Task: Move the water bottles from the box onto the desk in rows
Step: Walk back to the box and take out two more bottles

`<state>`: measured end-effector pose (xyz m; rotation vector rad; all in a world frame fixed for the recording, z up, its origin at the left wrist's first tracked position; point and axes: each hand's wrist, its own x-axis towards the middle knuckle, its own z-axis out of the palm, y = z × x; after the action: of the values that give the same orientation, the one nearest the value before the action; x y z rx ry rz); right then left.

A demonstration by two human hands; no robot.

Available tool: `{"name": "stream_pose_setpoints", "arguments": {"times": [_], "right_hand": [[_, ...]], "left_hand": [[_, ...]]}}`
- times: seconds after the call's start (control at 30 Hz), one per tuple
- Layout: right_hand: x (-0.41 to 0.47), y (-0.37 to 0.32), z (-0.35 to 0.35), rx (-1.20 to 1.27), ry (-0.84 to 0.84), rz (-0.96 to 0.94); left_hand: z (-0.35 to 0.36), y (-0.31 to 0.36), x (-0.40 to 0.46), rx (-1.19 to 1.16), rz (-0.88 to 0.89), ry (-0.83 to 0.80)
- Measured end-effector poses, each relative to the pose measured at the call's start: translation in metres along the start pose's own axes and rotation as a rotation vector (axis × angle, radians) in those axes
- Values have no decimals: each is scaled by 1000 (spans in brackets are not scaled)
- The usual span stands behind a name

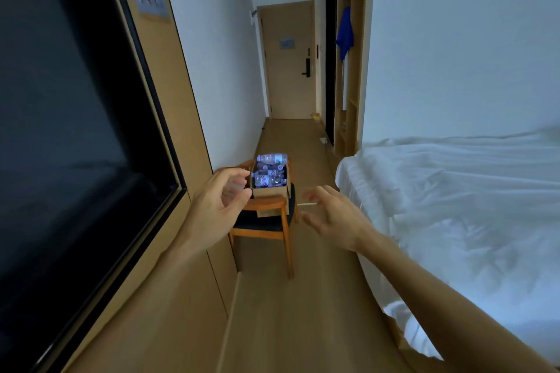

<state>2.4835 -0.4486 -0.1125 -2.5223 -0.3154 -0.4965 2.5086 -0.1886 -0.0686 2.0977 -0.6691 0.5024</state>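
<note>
Two empty hands, the left hand (219, 200) and right hand (333, 216), reach out toward a box (269, 191) full of water bottles (269, 174) on a wooden chair (266, 221).

Floor: you see pale wood floor (306, 297) running toward 12 o'clock.
Door: your closed door (289, 60) at 12.
Bed: white bed (460, 191) at 3.
TV: dark television (66, 118) at 9.
Chair: wooden chair (266, 221), centre.

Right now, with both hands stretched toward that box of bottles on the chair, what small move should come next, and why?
Probably step closer: both the left hand and right hand are open and empty, and the bottles lie in the box on the chair ahead.
</note>
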Motion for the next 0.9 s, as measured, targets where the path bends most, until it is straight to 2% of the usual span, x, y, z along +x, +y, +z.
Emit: {"name": "stream_pose_setpoints", "arguments": {"times": [0.23,0.53,0.9], "right_hand": [[138,85,18,15,-41,14],[274,178,60,32,-92,25],[468,295,118,55,-145,123]], "left_hand": [[48,-72,124,-27,-75,19],[109,-158,241,-74,-153,19],[183,-311,411,-115,-247,17]]}}
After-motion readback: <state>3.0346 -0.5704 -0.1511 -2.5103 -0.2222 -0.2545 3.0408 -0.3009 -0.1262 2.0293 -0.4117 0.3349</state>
